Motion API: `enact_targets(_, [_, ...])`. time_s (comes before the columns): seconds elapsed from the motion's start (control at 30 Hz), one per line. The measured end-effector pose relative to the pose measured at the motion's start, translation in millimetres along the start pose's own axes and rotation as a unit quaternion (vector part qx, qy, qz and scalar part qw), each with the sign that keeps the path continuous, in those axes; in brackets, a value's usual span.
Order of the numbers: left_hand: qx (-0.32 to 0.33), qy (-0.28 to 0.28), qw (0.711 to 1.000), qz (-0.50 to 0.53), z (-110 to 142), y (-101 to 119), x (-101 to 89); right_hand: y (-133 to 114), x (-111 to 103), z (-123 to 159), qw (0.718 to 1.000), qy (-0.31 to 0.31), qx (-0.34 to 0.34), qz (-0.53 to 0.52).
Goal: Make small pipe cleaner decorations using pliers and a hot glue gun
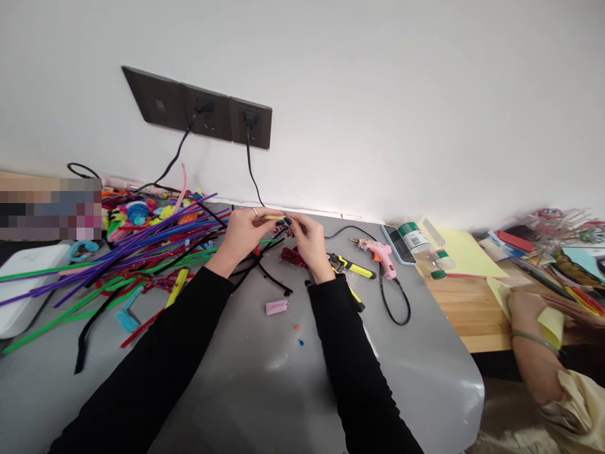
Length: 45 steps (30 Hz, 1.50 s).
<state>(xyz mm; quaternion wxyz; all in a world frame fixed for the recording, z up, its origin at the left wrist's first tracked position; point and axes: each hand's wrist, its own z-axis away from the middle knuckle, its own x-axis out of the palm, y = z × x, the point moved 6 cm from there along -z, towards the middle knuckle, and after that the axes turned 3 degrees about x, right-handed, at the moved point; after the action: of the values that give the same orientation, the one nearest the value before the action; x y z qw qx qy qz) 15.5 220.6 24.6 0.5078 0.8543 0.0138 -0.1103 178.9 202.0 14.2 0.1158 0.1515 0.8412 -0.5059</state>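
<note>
My left hand [243,233] and my right hand [309,238] meet over the grey table [265,378], both in black sleeves. Together they pinch a short pale yellow pipe cleaner piece [274,217] between the fingertips. A black pipe cleaner [271,280] lies just under the hands, and a red glittery piece [292,257] sits below my right palm. A small pink fuzzy piece [276,307] rests on the table nearer to me.
A heap of coloured pipe cleaners [142,246] fills the left. Yellow-handled pliers [352,268], a pink glue gun [380,255] with black cord, a phone [397,244] and a bottle [420,246] lie right. Another person's hand [534,315] holds yellow paper on the wooden table [460,309].
</note>
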Motion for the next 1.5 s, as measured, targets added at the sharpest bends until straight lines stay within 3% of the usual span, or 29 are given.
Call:
enact_targets(0.23, [-0.027, 0.033, 0.999, 0.008, -0.4, -3.2, -2.0, -2.4, 0.8, 0.7, 1.0, -0.013, -0.019, 0.017])
enact_targets(0.5, [-0.042, 0.022, 0.999, 0.007, 1.3, -6.0, 3.2, -9.4, -3.8, 4.2, 0.989, 0.02, -0.09, 0.118])
enact_targets(0.6, [-0.042, 0.023, 0.999, -0.005, 1.8, -4.5, 3.7, -9.9, -1.8, 3.8, 0.987, 0.017, -0.089, 0.13])
enact_targets(0.77, [-0.058, 0.01, 0.996, 0.062, -0.6, -8.5, 2.9, -1.5, 0.7, 0.9, 1.0, 0.005, 0.002, 0.001])
enact_targets(0.87, [-0.06, 0.011, 0.996, 0.07, -2.1, -11.4, -0.3, 6.3, 2.8, -0.5, 0.994, 0.003, 0.056, -0.098])
enact_targets(1.1, [0.023, -0.036, 0.993, -0.109, -1.7, -1.2, 2.4, 9.5, -0.5, -1.2, 0.991, 0.028, 0.051, -0.117])
enact_targets(1.2, [0.037, -0.048, 0.989, -0.133, -2.0, -1.0, 3.6, 10.5, 0.8, -1.5, 0.991, 0.021, 0.056, -0.122])
enact_targets(1.37, [-0.013, -0.061, 0.996, -0.065, -2.8, -10.2, 4.9, 14.3, 0.4, -2.6, 0.982, 0.025, 0.08, -0.169])
enact_targets(1.5, [-0.05, -0.039, 0.998, 0.008, -3.7, -13.5, 4.1, 14.9, -0.5, -2.4, 0.967, 0.03, 0.107, -0.228])
